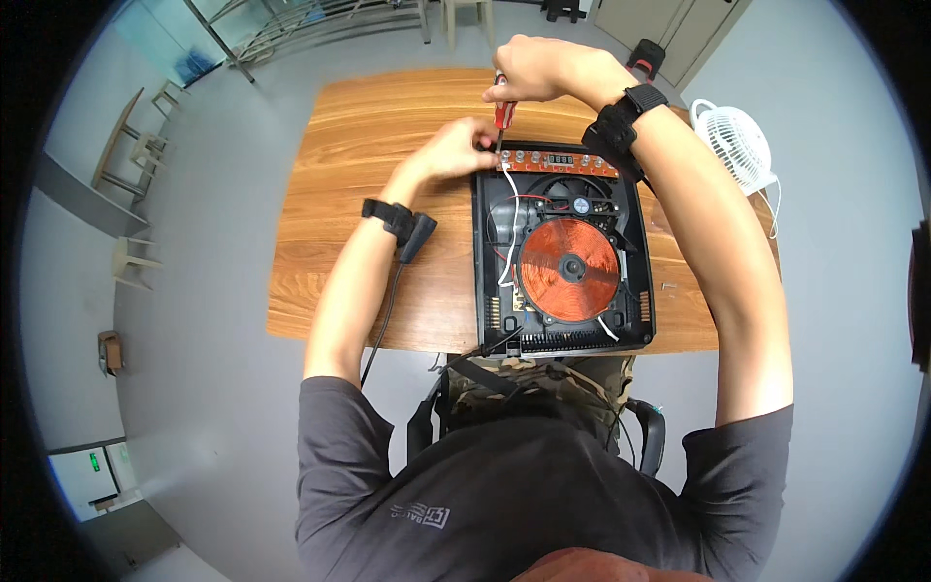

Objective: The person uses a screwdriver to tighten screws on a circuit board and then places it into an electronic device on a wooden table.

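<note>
An opened induction cooker base (481, 254) lies on the table in front of me, its copper coil (549, 267) uncovered. Across its far end runs a narrow orange circuit board (588, 171) with a small display and round buttons. My right hand (531, 70) is closed around the red handle of a screwdriver (504, 114), which stands nearly upright, its tip down at the board's left end. Beside that tip, my left hand (464, 147) has its fingers bent together at the base's far left corner. Whatever they pinch is hidden.
Under the base is a wooden table (378, 126). A white fan (735, 145) stands at its right edge, and a small screw-like piece (669, 286) lies right of the base. A white wire (512, 228) runs inside the base. Black cables hang from both wrist straps.
</note>
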Action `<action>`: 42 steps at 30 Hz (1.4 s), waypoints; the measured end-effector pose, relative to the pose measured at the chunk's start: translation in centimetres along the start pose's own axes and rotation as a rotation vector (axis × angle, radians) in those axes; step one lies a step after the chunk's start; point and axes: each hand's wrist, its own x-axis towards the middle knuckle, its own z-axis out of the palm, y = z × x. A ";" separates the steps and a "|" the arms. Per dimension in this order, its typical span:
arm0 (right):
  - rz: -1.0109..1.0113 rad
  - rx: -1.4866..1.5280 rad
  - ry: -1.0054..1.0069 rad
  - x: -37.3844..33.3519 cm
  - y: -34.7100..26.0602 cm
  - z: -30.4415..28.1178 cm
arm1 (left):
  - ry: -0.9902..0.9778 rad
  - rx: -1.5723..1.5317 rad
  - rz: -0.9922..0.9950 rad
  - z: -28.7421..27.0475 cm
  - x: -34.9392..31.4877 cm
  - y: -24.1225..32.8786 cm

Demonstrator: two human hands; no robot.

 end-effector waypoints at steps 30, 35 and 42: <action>0.067 0.034 0.257 -11.7 6.3 -3.5 | 0.174 0.137 0.035 2.9 -0.8 -0.3; 0.129 0.162 0.400 -20.2 10.7 -1.1 | 0.178 0.152 0.043 2.8 -0.7 -0.3; 0.481 0.419 0.572 -34.6 7.7 8.0 | 0.094 0.266 -0.035 2.2 -0.7 1.2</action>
